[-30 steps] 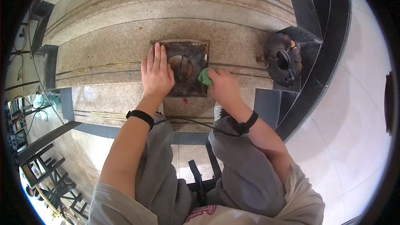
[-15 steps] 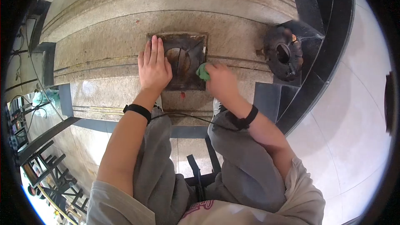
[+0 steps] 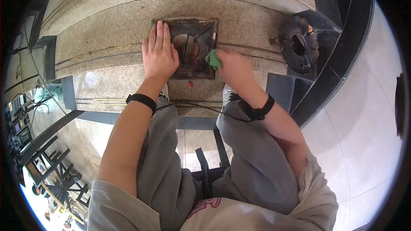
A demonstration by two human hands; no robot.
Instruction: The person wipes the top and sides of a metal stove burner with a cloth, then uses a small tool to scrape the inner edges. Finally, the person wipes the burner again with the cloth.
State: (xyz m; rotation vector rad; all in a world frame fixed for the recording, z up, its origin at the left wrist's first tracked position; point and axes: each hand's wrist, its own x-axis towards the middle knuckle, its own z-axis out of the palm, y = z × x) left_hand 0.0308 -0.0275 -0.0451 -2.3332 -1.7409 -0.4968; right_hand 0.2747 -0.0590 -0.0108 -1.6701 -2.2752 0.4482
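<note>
A dark square metal plate [image 3: 198, 71] with a round centre opening lies on the speckled stone step [image 3: 115, 34]. My left hand [image 3: 160, 55] rests flat on the plate's left side, its fingers stretched out and pointing away from me. At the right edge of the plate, my right hand [image 3: 234, 69] grips a crumpled green cloth [image 3: 213, 60], which sticks out to the left of the fingers. Its fingertips are partly hidden by the hand.
A dark scalloped metal ring [image 3: 310, 55] lies to the right by the black stone border [image 3: 338, 70]. A thin black cord [image 3: 199, 106] runs between my wrists. Black stools [image 3: 53, 158] and a clear plastic bag [image 3: 53, 94] are at the left.
The view has shifted, so the step and plate appear higher. My right hand and the cloth have moved slightly outward at the plate's right edge. My left hand stays on the plate.
</note>
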